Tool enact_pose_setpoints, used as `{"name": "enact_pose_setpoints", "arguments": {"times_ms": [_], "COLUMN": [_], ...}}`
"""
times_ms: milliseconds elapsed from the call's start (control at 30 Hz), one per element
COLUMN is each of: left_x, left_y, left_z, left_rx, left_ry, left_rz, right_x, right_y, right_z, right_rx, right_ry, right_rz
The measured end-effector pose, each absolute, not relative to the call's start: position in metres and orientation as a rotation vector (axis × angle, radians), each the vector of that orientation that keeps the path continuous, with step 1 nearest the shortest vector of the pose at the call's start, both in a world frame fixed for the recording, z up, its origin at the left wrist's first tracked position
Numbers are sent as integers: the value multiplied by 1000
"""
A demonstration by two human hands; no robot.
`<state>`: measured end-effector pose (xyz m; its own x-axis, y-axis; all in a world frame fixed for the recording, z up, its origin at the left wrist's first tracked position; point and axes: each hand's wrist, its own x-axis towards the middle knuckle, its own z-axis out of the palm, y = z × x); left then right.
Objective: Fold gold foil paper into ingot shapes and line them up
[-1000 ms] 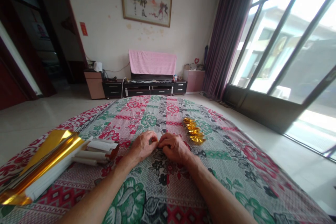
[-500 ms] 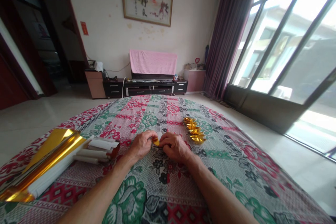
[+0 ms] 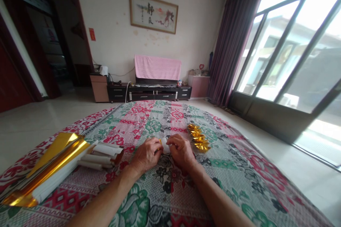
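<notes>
A small piece of foil paper (image 3: 165, 146), white on the side facing me with a bit of gold at its left edge, is held between both hands over the middle of the cloth. My left hand (image 3: 149, 151) pinches its left side with thumb and fingers. On the other side my right hand (image 3: 181, 149) grips it with bent fingers. Just right of that hand stands a row of folded gold paper ingots (image 3: 198, 138). Part of the held paper is hidden by my fingers.
On the left lie gold foil sheets (image 3: 55, 166) and several white paper rolls (image 3: 102, 156). A flowered cloth (image 3: 151, 126) covers the round table. Beyond it, a pink towel (image 3: 158, 67) drapes over a television on a low black cabinet (image 3: 146, 95); windows are on the right.
The foil paper has turned so that more of its white side shows and less gold. My hands have shifted slightly around it, and the whole view has tilted up a little.
</notes>
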<state>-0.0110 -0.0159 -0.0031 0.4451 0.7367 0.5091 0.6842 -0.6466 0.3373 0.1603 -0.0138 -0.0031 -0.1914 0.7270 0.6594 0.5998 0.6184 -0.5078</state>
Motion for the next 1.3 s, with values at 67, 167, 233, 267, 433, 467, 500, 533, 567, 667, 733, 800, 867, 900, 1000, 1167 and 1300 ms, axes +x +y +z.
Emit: {"name": "enact_pose_setpoints", "arguments": {"times_ms": [67, 167, 233, 267, 433, 467, 500, 533, 567, 667, 733, 800, 867, 900, 1000, 1167, 1300], "left_x": [-11, -11, -11, -11, -11, -11, -10, -10, -10, -9, -9, -9, -9, -10, -10, -12, -13], "left_y": [-15, -14, -14, -14, -15, -15, -16, -17, -18, -19, -20, -19, -19, -18, -17, -16, -13], "left_z": [-3, -4, -5, -5, -4, -4, -3, -2, -1, 1, 1, 0, 0, -1, -2, -2, -3], "left_rx": [2604, 2599, 2592, 2590, 2608, 2613, 2617, 2620, 2623, 2635, 2640, 2646, 2656, 2663, 2681, 2673, 2620], "left_ry": [1272, 1257, 1254, 1256, 1275, 1283, 1289, 1295, 1297, 1291, 1291, 1304, 1323, 1331, 1354, 1368, 1383], "left_rz": [983, 1011, 1027, 1032, 1010, 1002, 991, 983, 975, 969, 979, 988, 983, 977, 973, 1003, 1033], "right_x": [163, 165, 164, 163, 162, 162, 163, 163, 163, 164, 165, 166, 168, 168, 168, 165, 161], "right_y": [-11, -11, -12, -12, -13, -13, -12, -12, -12, -12, -13, -13, -15, -15, -17, -19, -20], "right_z": [-3, -2, -1, -1, -2, -2, -2, -2, -2, -1, 0, 2, 4, 5, 6, 8, 11], "right_rx": [-1201, -1364, -1404, -1402, -1268, -1241, -1220, -1205, -1194, -1171, -1142, -1090, -1050, -1046, -1082, -1060, -1052], "right_ry": [-1822, -1840, -1894, -1916, -1918, -1917, -1919, -1928, -1940, -2000, -2056, -2125, -2173, -2182, -2170, -2215, -2287], "right_rz": [97, 43, 48, 58, 114, 126, 140, 158, 178, 213, 218, 229, 234, 230, 204, 188, 155]}}
